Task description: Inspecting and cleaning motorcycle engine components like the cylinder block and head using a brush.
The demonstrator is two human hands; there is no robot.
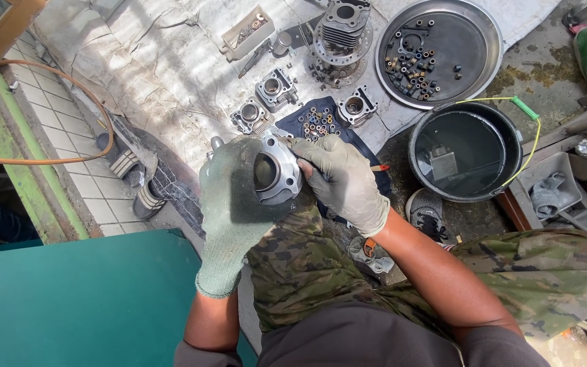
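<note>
Gloved hands close around your silver metal engine cylinder [276, 173]: left hand [234, 197] cups it from its left, right hand [340, 178] presses fingers against its right rim.

Three engine cylinders [274, 88] are lying on the floor beyond the held cylinder [276, 170]; a tray [484, 41] is sitting right of them, a bucket [504, 129] nearer.
</note>
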